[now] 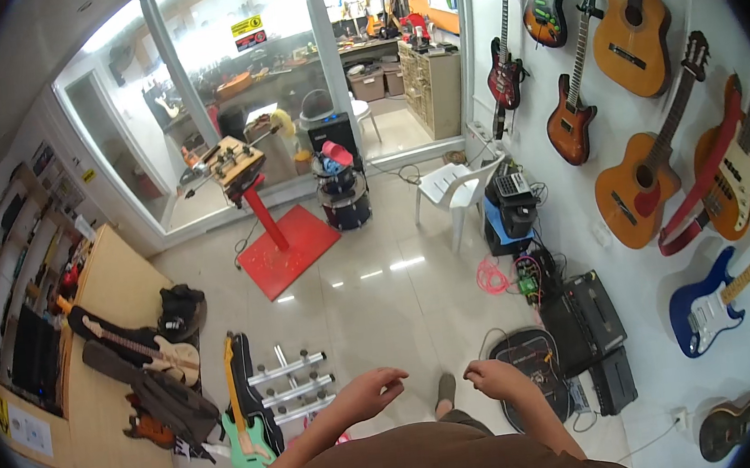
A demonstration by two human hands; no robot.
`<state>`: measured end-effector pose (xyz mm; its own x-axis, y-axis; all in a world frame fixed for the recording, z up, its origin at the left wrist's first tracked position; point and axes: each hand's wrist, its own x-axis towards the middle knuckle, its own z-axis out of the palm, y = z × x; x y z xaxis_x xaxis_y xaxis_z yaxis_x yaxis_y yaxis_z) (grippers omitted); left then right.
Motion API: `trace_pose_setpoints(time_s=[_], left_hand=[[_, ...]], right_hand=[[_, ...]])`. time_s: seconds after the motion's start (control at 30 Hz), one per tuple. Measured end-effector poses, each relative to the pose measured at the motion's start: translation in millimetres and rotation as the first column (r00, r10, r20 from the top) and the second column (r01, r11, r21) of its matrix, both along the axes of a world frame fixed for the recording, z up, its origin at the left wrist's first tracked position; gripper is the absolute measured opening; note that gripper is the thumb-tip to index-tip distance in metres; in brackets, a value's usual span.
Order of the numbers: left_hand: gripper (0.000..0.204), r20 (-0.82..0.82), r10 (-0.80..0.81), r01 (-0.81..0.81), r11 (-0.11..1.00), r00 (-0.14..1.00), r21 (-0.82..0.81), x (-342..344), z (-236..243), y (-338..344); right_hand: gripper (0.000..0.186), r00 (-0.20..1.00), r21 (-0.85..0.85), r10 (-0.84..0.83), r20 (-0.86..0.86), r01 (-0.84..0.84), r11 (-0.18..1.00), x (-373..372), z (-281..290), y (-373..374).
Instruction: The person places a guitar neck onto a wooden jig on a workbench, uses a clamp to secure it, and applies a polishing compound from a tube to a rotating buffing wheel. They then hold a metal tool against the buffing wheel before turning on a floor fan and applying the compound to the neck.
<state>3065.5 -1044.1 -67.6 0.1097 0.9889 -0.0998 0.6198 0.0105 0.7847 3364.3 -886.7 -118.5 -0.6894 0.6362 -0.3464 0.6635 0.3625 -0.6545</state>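
Observation:
My left hand (374, 394) hovers in front of my body, its fingers stretched loosely to the right and nothing in them. Across from it, my right hand (497, 379) is held with loosely bent fingers pointing left; I see nothing in it. Both hands are in the air, apart from each other. A shoe (445, 388) shows on the floor between them. Nearest my left forearm are a mint-green electric guitar (249, 445) and a silver metal rack (295, 388). Beneath my right hand lies a dark round-cornered case (524, 355) with cables on it.
A red-based stand (288, 254) with a wooden top stands ahead, near a drum (347, 205). A white plastic chair (451, 183) is at the right. Amplifiers (584, 322) and a pink cable (491, 275) line the right wall, below hanging guitars (636, 182). A wooden counter (115, 304) runs along the left.

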Motion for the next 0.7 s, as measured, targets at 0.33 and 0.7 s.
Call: trace_pose_setpoints(time_s=[0.33, 0.7], left_hand=[[0.036, -0.033, 0.364, -0.358, 0.889, 0.931, -0.285, -149, -10, 200], [0.030, -0.209, 0.315, -0.337, 0.938, 0.926, -0.083, -370, -51, 483]], right_hand=[[0.032, 0.930, -0.045, 0.362, 0.068, -0.360, 0.932, -233, -6, 275], [0.032, 0.867, -0.079, 0.496, -0.055, -0.499, 0.863, -464, -5, 516]])
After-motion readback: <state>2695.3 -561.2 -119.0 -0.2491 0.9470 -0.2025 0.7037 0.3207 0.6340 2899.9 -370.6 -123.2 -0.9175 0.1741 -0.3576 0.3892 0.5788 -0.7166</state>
